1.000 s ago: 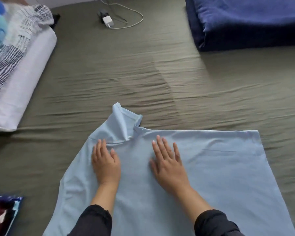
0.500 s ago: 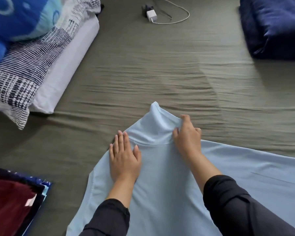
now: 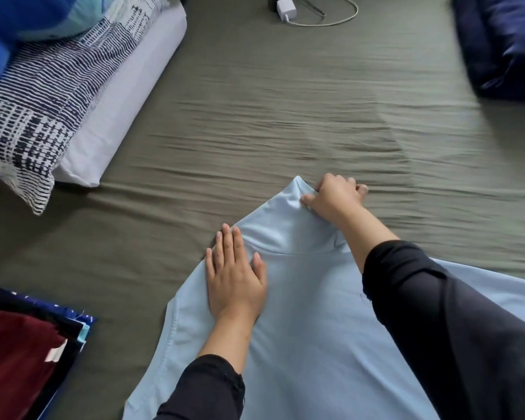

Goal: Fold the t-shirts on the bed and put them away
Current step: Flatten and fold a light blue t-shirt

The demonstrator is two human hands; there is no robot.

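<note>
T-shirt: a light blue t-shirt (image 3: 309,313) lay spread on the bed (image 3: 270,122), near edge, running out of view at bottom and right; its sleeve (image 3: 288,228) pointed away from the wearer.
Left hand: the left hand (image 3: 235,278) lay flat on the shirt beside the sleeve seam, fingers (image 3: 228,241) straight and together, gripping nothing.
Right hand: the right hand (image 3: 335,197) was at the sleeve's far end, fingers curled and pinching the cloth at the cuff.
Writing: no legible brand, label or print was found on the shirt.
Stack: folded clothes (image 3: 25,353), dark red on top, sat at the lower left, apart from the shirt.
Pillows: a patterned pillow (image 3: 49,95) over a white one (image 3: 128,95) lay at the upper left.
Charger: a white charger (image 3: 285,9) with cable lay at the far edge.
Blanket: dark blue bedding (image 3: 503,43) occupied the upper right.
Open room: wrinkled olive sheet extended between shirt and charger.
</note>
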